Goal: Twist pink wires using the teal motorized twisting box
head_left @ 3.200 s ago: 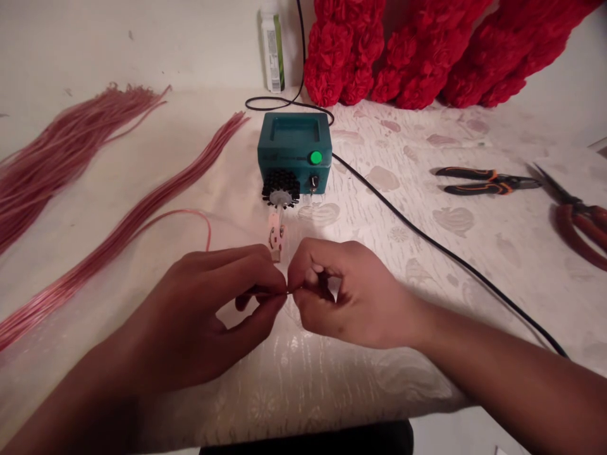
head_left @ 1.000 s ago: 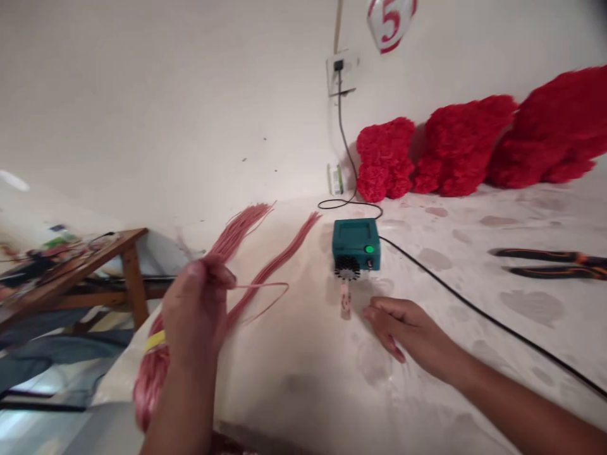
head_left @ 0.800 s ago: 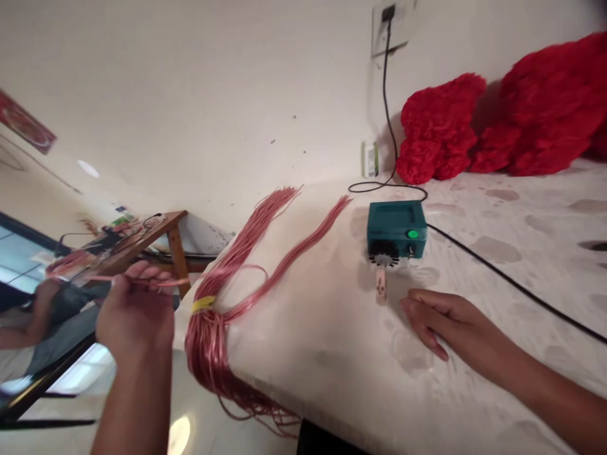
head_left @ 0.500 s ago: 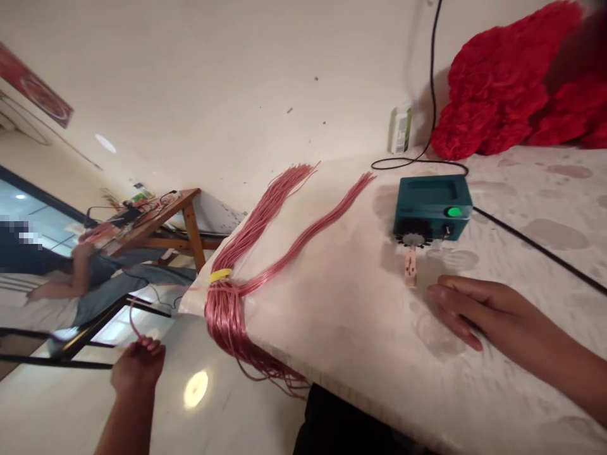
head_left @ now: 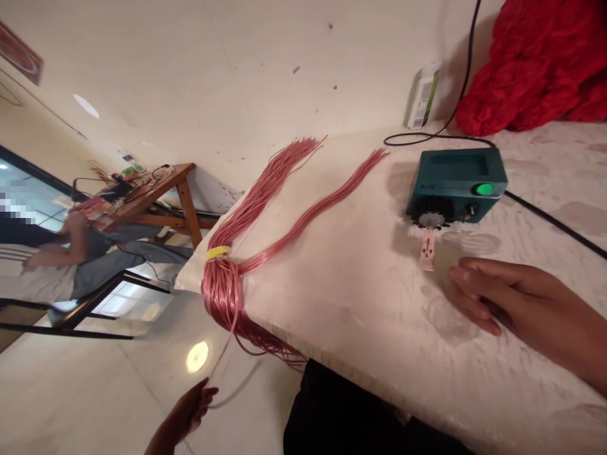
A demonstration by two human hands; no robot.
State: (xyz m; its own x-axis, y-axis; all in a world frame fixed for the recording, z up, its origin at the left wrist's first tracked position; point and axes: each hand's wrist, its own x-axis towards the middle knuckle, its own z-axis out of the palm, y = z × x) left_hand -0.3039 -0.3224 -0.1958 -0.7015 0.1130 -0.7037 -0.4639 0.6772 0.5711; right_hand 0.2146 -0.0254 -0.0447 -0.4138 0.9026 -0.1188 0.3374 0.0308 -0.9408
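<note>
Right, so a thin pink strand (head_left: 222, 349) is held out low off the counter (head_left: 332, 303), over the floor (head_left: 256, 420). It's gripped by the left hand (head_left: 193, 406), fingers closed on it, with one length run up in front of the thick pink bundle (head_left: 220, 297) and a loose tail hung out to the side, kinda blurry. Whether it's joined to the bundle can't be told.

The right hand (head_left: 516, 294) is half-curled, thumb laid near the index finger, just beside the pink clip (head_left: 427, 249) under the toothed disc (head_left: 430, 218) of the green box (head_left: 458, 167). Nothing is seen in it, but something fine and pinched can't be ruled out.

Biggest worry, probably: the strand getting snagged in the bundle. That end is already draped over the counter's edge, so with a hard tug the whole lot could be dragged down, and the yellow band (head_left: 218, 253) might be pulled loose. The tail could also be dirtied or knotted if it's let touch the floor. On the other side, the clip could easily be knocked by those curled fingers, since attention seems to be split between two spots.
</note>
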